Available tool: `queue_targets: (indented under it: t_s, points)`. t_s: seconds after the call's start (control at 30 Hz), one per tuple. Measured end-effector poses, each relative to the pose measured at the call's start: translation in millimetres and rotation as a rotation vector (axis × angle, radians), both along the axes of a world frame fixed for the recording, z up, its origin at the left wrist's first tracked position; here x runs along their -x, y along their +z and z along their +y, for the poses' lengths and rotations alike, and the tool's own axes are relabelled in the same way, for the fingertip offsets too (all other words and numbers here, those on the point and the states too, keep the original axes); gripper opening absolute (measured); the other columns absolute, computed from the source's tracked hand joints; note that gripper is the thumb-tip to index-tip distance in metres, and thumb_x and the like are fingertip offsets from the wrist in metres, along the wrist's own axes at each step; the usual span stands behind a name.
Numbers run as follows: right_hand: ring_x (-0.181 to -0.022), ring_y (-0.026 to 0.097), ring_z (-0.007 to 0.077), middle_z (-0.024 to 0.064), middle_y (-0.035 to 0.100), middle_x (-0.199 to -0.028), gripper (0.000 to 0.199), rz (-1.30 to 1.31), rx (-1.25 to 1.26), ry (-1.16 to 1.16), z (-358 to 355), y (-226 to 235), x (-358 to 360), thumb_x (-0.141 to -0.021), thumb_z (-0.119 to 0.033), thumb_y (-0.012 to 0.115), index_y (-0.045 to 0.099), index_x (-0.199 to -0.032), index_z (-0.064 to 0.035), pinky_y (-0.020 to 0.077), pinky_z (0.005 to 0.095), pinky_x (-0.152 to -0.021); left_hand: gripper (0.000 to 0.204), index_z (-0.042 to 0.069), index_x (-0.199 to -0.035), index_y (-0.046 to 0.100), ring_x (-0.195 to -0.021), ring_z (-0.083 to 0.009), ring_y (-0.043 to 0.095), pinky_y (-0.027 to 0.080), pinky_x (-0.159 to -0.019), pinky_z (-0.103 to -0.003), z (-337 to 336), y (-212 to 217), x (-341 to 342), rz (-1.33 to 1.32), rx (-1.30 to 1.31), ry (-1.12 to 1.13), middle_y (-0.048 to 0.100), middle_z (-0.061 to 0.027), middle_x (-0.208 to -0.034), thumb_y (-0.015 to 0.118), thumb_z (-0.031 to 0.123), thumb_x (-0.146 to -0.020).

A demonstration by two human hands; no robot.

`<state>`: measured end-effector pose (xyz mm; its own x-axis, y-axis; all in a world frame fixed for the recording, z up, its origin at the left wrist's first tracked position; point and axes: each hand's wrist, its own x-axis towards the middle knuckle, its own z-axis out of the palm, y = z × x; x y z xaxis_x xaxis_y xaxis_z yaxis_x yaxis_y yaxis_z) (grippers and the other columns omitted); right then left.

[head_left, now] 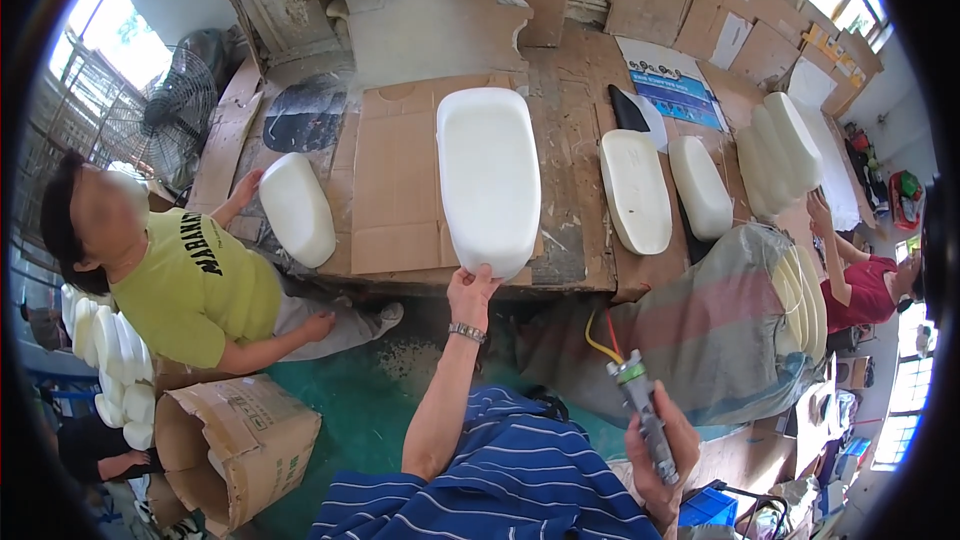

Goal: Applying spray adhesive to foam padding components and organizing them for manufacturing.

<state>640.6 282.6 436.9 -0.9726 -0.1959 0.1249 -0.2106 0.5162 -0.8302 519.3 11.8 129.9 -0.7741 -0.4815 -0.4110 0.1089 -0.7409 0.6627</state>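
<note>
Nearest, at the lower right of the frame, the right hand (683, 445) has its fingers wrapped round a grey tool (637, 398). Beyond it, the left hand (472, 296) pinches the near end of a white tub (490, 175), upper centre, over flat cardboard (395, 180). Another tub (637, 190) lies right of centre; a fan (165, 110) stands far upper left.

A cardboard sheet (395, 180) lies on the table (572, 170), partly beneath one shell (490, 175); left of the sheet, a second shell (297, 210); right, a third shell (636, 195), a fourth shell (700, 188), a stack (778, 155).
</note>
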Motion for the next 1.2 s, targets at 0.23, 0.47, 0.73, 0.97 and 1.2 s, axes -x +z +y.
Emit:
queue_targets:
  t_s: [0.23, 0.47, 0.73, 0.97, 1.2]
  points:
    - [-0.083, 0.068, 0.0221, 0.0199, 0.07, -0.099, 0.051, -0.025, 0.006, 0.1, 10.6, -4.7, -1.1, -0.083, -0.005, 0.071, 0.059, -0.131, 0.0078, 0.0526, 0.0306, -0.078, 0.032, -0.002, -0.113, 0.055, -0.099, -0.0212, 0.068, 0.061, -0.094, -0.041, -1.5, -2.9, -1.5, 0.052, -0.021, 0.001, 0.064, -0.0082, -0.105, 0.075, 0.008, -0.09]
    - [-0.083, 0.067, 0.0212, 0.0199, 0.07, -0.101, 0.051, -0.065, 0.003, 0.01, 13.7, -4.0, -5.8, -0.081, -0.003, 0.071, 0.06, -0.13, 0.0073, 0.0512, 0.0304, -0.076, 0.036, -0.003, -0.119, 0.05, -0.099, -0.0206, 0.067, 0.06, -0.094, -0.042, -4.1, -8.5, -4.3, 0.067, -0.057, -0.001, 0.062, -0.0102, -0.11, 0.072, -0.001, -0.09]
    - [-0.083, 0.069, 0.0252, 0.0203, 0.071, -0.1, 0.052, -0.111, -0.008, 0.021, 24.4, -1.4, -6.2, -0.078, -0.004, 0.073, 0.062, -0.127, 0.0078, 0.0524, 0.0317, -0.079, 0.031, -0.003, -0.115, 0.054, -0.101, -0.0221, 0.068, 0.061, -0.095, -0.041, -3.0, -7.9, -4.5, 0.076, -0.033, 0.01, 0.064, -0.0101, -0.108, 0.073, 0.005, -0.092]
    - [-0.079, 0.066, 0.0251, 0.0192, 0.068, -0.095, 0.059, -0.127, -0.038, 0.154, 42.4, -3.7, -3.3, -0.075, 0.001, 0.072, 0.059, -0.132, 0.0063, 0.0517, 0.0324, -0.076, 0.033, -0.003, -0.116, 0.054, -0.102, -0.0218, 0.068, 0.06, -0.096, -0.042, -2.0, -5.4, -3.9, 0.072, -0.035, 0.014, 0.065, -0.0098, -0.109, 0.073, 0.005, -0.091]
    - [-0.088, 0.067, 0.0192, 0.0188, 0.071, -0.105, 0.052, 0.057, -0.057, -0.084, 26.6, -2.3, 9.1, -0.084, -0.002, 0.071, 0.059, -0.134, 0.006, 0.052, 0.03, -0.083, 0.033, -0.001, -0.118, 0.054, -0.105, -0.0225, 0.068, 0.06, -0.095, -0.041, -0.2, -7.5, -2.1, 0.119, -0.051, 0.003, 0.065, -0.0094, -0.112, 0.073, 0.007, -0.092]
